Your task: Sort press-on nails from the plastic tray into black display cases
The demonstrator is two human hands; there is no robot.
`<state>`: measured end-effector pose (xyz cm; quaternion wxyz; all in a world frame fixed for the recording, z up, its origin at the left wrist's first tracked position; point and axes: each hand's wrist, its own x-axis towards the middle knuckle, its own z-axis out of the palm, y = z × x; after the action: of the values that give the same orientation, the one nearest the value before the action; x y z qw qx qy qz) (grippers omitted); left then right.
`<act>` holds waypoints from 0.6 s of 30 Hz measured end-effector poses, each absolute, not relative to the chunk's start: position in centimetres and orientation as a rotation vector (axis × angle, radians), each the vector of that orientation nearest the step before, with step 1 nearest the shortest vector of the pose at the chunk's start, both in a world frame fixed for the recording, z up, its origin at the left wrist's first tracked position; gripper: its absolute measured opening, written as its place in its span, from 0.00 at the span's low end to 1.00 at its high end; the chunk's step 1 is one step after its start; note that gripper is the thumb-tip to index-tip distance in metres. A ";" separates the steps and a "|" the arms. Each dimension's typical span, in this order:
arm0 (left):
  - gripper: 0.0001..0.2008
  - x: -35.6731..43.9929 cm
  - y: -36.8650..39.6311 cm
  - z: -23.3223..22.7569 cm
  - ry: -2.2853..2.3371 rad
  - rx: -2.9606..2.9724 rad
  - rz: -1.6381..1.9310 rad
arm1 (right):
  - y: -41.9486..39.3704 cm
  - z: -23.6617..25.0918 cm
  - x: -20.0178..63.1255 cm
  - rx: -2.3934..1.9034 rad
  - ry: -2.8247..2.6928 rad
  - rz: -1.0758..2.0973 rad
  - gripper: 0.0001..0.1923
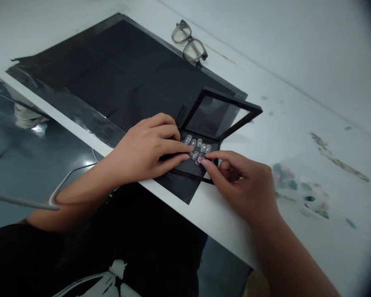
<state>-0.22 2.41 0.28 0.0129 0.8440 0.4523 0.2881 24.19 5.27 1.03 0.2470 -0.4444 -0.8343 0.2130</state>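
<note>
A black case (188, 168) with a raised, windowed lid (222, 99) lies at the table's edge. Inside it, several clear press-on nails (199, 143) with small decorations sit in rows. My right hand (244, 177) reaches in from the right, thumb and index finger pinched on a press-on nail (199, 160) with a pink ornament, at the near end of the group. From the left, my left hand (156, 146) lies over the case's left side. Its index finger and thumb are stretched out and a little apart, their tips beside the nails; its other fingers curl behind.
Under the case spreads a black plastic sheet (111, 70) on the white table (235, 231). Eyeglasses (190, 41) rest beyond the sheet. Peeling or stained patches (303, 194) mark the tabletop at right. A thin grey cable or bar (24, 201) crosses at left.
</note>
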 end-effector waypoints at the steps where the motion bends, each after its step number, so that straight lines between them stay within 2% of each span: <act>1: 0.13 -0.2 2.4 0.3 1.409 2.627 0.890 | 5.2 1.0 24.2 -1.208 -2.277 0.582 0.06; 11: 0.10 -0.3 2.4 0.3 1.385 2.643 0.885 | 5.1 0.8 24.1 -1.193 -2.295 0.532 0.07; 18: 0.12 -0.1 2.0 0.5 1.481 2.664 0.893 | 4.9 1.1 24.3 -1.214 -2.261 0.551 0.08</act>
<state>-0.12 2.02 0.53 -0.0173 0.8387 0.4662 0.2810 24.29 4.93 1.05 0.2557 -0.4472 -0.8328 0.2029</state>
